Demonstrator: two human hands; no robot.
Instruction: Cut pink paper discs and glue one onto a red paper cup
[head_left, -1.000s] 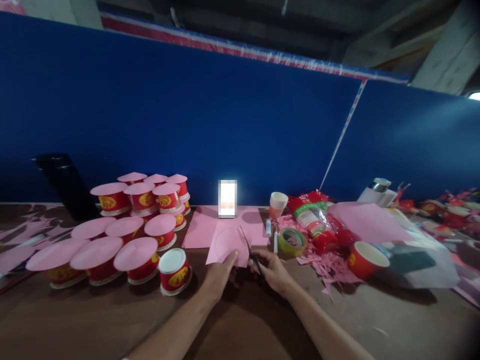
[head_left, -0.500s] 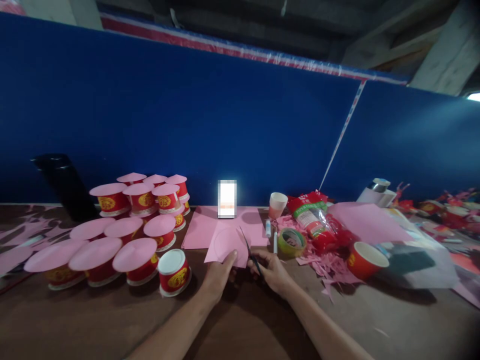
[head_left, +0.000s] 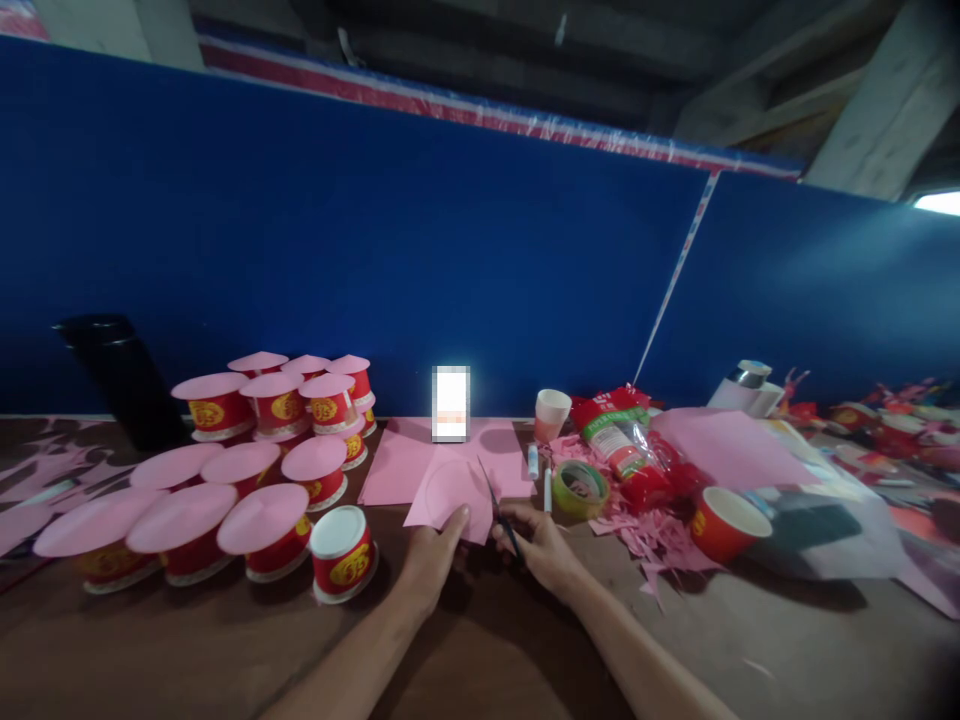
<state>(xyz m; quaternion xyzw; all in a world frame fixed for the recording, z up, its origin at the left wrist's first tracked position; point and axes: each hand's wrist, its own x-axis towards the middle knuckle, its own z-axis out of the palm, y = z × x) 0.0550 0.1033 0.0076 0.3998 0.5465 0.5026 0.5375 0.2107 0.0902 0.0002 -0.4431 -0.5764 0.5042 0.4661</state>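
Observation:
A pink sheet of paper (head_left: 448,488) with a faint circle drawn on it is pinched in my left hand (head_left: 441,560), thumb on top. My right hand (head_left: 541,548) is closed round dark scissors (head_left: 511,532), whose blades point up and away at the sheet's right edge. Under and behind the held sheet lie larger pink sheets (head_left: 390,470) on the table. A bright upright screen (head_left: 451,404), blurred out, stands at their back edge.
Red cups with pink cone tops (head_left: 264,515) fill the left, beside a topless upturned cup (head_left: 343,553) and a black bottle (head_left: 124,380). At right are green tape (head_left: 580,488), a red packet (head_left: 622,440), paper shreds (head_left: 660,535) and an orange cup (head_left: 729,523).
The view has shifted slightly, so the table items sit a little lower and further left. The held sheet has turned slightly. Both hands keep their holds.

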